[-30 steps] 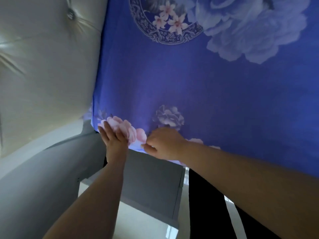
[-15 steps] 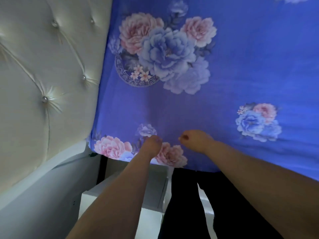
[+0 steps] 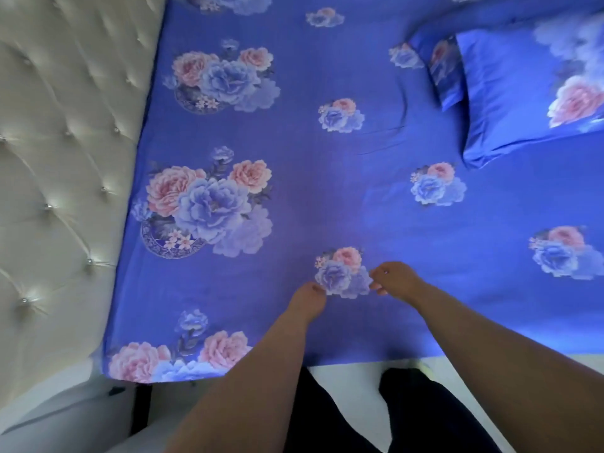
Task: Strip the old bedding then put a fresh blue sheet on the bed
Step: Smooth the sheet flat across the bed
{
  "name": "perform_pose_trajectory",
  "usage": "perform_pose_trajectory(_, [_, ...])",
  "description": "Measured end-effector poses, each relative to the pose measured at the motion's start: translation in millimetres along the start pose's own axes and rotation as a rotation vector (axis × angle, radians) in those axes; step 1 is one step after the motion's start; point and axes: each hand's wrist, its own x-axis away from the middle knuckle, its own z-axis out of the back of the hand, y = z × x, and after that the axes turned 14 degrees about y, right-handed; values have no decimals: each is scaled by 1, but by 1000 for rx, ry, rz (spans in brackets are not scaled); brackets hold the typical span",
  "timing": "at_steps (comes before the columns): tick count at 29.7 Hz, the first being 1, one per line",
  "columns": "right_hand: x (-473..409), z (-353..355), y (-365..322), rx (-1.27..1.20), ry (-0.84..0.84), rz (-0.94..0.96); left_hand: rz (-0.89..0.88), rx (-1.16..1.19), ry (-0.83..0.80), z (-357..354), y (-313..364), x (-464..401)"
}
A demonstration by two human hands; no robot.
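On the blue sheet (image 3: 327, 191), left hand (image 3: 307, 299) and right hand (image 3: 394, 279) rest.

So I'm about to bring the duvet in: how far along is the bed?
Done: blue floral sheet covers the mattress up to the white tufted headboard. In hand: left hand and right hand are over it. Left: creases beside the blue pillow.
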Motion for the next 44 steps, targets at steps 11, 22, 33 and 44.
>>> perform_pose_trajectory(11, [-13, 225, 106, -204, 131, -32, -169, 85, 4, -140, 230, 84])
perform_pose_trajectory(22, [-109, 285, 115, -316, 194, -97, -205, -22, 67, -151, 307, 5])
perform_pose_trajectory(33, [-276, 308, 61, -67, 272, 193, -273, -377, 336, -141, 367, -127])
perform_pose_trajectory(44, [-523, 213, 36, 433, 284, 533, -452, -656, 267, -204, 379, -365])
